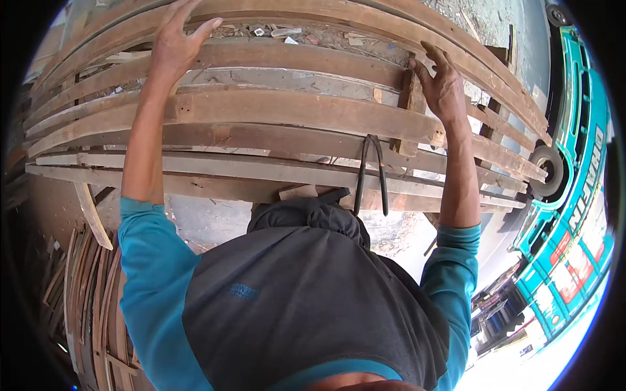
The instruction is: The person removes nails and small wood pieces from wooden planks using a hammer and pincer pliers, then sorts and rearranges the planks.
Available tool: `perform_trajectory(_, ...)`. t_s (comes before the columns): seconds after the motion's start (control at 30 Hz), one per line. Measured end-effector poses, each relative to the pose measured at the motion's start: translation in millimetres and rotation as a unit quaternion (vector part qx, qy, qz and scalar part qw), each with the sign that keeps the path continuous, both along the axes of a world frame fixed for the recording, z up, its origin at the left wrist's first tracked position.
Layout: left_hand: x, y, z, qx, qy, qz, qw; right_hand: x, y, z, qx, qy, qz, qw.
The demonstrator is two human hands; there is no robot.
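Observation:
Long wooden planks [300, 107] lie side by side across the view, with gaps between them. My left hand [175, 39] is over the far planks at the upper left, thumb spread from the fingers; part of it is cut off by the frame edge. At the right, my right hand [445, 88] hovers by the far plank [365, 18], fingers curved and thumb apart, with nothing seen between them. Close to it is a short wooden crosspiece [411, 107]. A pair of black-handled pincers [362, 173] rests on the near planks, handles toward my body.
A pile of wood strips [98, 300] lies at the lower left. Beyond the plank ends at the right stands a teal vehicle [577, 195] with a wheel [549, 171] near them. Litter and wood scraps [306, 38] show through the far gap.

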State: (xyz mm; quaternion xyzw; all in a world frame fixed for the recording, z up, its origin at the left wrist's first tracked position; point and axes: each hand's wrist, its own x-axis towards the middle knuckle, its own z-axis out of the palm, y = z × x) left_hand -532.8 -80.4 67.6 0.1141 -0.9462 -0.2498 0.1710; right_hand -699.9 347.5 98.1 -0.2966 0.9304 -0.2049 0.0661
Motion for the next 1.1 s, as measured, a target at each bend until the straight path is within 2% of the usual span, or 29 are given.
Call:
perform_trajectory(0.03, 15.6, 11.6, 11.7, 0.016, 0.019, 0.014, 1.000, 14.7, 14.9, 5.0, 0.004, 0.039, 0.001, 0.999)
perform_trajectory(0.1, 52.3, 41.3, 26.1, 0.060, 0.011, 0.055, 0.997, 58.9, 38.7, 21.0, -0.039, 0.017, -0.079, 0.996)
perform_trajectory(0.17, 93.3, 80.1, 29.7, 0.105, 0.025, 0.049, 0.993, 110.0, 62.7, 26.8, -0.075, 0.021, -0.139, 0.987)
perform_trajectory(0.23, 131.1, 135.2, 35.2, 0.192, -0.026, 0.029, 0.981, 162.1, 83.7, 27.6, -0.098, -0.005, -0.169, 0.981)
perform_trajectory(0.3, 151.0, 187.6, 38.9, 0.168, -0.059, -0.082, 0.981, 205.6, 99.9, 18.4, -0.118, -0.050, -0.191, 0.973)
perform_trajectory(0.37, 167.9, 234.2, 30.4, 0.249, -0.119, -0.125, 0.953, 240.7, 107.1, 6.9, -0.153, -0.054, -0.220, 0.962)
perform_trajectory(0.43, 174.2, 274.4, 32.1, 0.326, -0.232, -0.097, 0.911, 265.8, 114.4, 0.3, -0.170, -0.072, -0.243, 0.952)
perform_trajectory(0.47, 175.1, 290.8, 32.1, 0.316, -0.230, -0.102, 0.915, 276.2, 117.2, -1.8, -0.173, -0.077, -0.250, 0.950)
perform_trajectory(0.53, 176.6, 312.7, 28.3, 0.338, -0.306, -0.090, 0.886, 292.2, 125.7, -3.2, -0.180, -0.066, -0.247, 0.950)
perform_trajectory(0.57, 182.8, 317.6, 23.4, 0.255, -0.293, -0.112, 0.915, 298.1, 131.0, -6.3, -0.171, -0.065, -0.231, 0.956)
perform_trajectory(0.67, 192.8, 324.3, 26.7, 0.270, -0.315, -0.115, 0.902, 321.5, 152.3, -9.3, -0.163, -0.090, -0.220, 0.957)
perform_trajectory(0.73, 200.5, 331.7, 22.4, 0.251, -0.293, -0.108, 0.916, 337.3, 164.2, -12.5, -0.153, -0.174, -0.230, 0.945)
perform_trajectory(0.87, 195.5, 355.9, 31.3, 0.236, -0.231, -0.058, 0.942, 353.6, 177.5, -18.5, -0.188, -0.169, -0.247, 0.935)
perform_trajectory(0.9, 189.5, 360.7, 25.6, 0.233, -0.228, -0.059, 0.944, 350.5, 179.3, -25.3, -0.168, -0.079, -0.210, 0.960)
perform_trajectory(0.93, 181.0, 363.5, 14.5, 0.253, -0.254, -0.050, 0.932, 348.3, 180.3, -31.4, -0.145, 0.011, -0.170, 0.975)
perform_trajectory(1.0, 175.8, 376.6, 1.5, 0.276, -0.270, -0.040, 0.922, 340.8, 180.3, -38.7, -0.117, -0.008, -0.138, 0.983)
perform_trajectory(1.07, 163.3, 387.5, -3.9, 0.423, -0.289, -0.003, 0.859, 334.4, 175.0, -47.8, -0.095, -0.016, -0.100, 0.990)
perform_trajectory(1.1, 161.5, 391.5, -7.2, 0.451, -0.267, 0.006, 0.851, 336.0, 173.0, -53.7, -0.066, 0.004, -0.097, 0.993)
